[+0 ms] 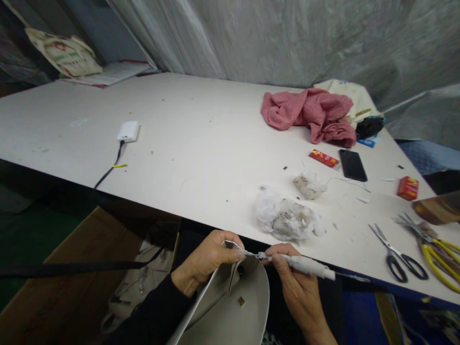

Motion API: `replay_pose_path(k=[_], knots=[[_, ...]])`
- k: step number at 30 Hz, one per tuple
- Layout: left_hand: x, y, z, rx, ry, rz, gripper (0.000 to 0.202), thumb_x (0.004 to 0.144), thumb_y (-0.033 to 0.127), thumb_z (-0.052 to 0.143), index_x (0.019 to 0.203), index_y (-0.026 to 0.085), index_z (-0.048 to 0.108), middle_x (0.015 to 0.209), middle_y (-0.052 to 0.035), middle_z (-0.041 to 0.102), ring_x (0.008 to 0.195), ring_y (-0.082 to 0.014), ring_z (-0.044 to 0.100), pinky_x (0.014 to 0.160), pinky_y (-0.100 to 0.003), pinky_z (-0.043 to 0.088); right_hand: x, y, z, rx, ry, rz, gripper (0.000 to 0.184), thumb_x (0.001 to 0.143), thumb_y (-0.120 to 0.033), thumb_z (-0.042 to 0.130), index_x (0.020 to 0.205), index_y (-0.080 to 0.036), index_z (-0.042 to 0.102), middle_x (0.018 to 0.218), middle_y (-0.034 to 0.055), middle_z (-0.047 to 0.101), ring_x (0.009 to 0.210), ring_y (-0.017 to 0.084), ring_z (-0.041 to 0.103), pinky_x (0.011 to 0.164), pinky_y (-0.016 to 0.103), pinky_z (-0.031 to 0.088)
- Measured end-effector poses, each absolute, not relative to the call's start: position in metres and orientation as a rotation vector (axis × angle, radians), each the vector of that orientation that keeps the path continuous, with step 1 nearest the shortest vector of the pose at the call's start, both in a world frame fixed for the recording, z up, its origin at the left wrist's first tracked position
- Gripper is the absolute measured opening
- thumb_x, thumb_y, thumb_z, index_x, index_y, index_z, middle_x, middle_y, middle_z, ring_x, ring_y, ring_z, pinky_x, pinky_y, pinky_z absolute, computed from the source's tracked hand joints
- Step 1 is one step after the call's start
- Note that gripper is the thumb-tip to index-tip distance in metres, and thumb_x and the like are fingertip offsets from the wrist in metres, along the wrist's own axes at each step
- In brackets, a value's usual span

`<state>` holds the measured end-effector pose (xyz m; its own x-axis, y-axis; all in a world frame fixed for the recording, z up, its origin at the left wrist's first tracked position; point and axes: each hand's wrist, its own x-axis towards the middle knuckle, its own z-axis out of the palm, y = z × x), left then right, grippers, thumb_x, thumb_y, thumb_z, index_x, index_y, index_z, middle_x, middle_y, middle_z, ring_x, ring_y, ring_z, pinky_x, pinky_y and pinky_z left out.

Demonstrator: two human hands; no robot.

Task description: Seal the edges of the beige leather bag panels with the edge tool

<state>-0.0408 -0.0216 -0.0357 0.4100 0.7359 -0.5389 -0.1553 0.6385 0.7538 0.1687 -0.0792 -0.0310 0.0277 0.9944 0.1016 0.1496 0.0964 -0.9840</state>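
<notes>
My left hand pinches the upper edge of a cream bag between thumb and fingers. The bag hangs at the table's front edge, and a small gold metal piece shows on its inner face. My right hand is closed round a thin tool with a white wrapped handle. Its narrow tip meets the bag's edge close to my left thumb; whether it touches the edge or lies just over it I cannot tell. A thin whitish end sticks out behind the handle.
Crumpled plastic with grey lumps lies just beyond my hands. To the right are black-handled scissors, yellow-handled tools, a phone and a red box. A pink cloth and a white device lie farther back.
</notes>
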Motion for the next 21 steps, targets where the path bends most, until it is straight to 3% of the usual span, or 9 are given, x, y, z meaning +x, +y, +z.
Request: replay_pose_path(k=[9, 21], knots=[[-0.04, -0.026, -0.035, 0.771, 1.006, 0.609, 0.033, 0.06, 0.037, 0.092, 0.071, 0.013, 0.072, 0.061, -0.0016, 0.065, 0.054, -0.0112, 0.051, 0.055, -0.023, 0.037, 0.166, -0.075, -0.034, -1.285, -1.405, 1.03, 0.024, 0.105, -0.037, 0.058, 0.091, -0.022, 0.072, 0.079, -0.0004, 0.071, 0.077, 0.016, 0.068, 0.073, 0.024, 0.053], [-0.026, -0.035, -0.036, 0.821, 1.076, 0.632, 0.03, 0.065, 0.035, 0.085, 0.077, 0.015, 0.066, 0.064, 0.0011, 0.06, 0.058, -0.0123, 0.048, 0.057, -0.024, 0.036, 0.152, -0.049, -0.035, -1.371, -1.257, 1.111, 0.044, 0.102, -0.057, 0.055, 0.083, -0.018, 0.066, 0.063, -0.0016, 0.06, 0.059, 0.016, 0.059, 0.058, 0.026, 0.049]])
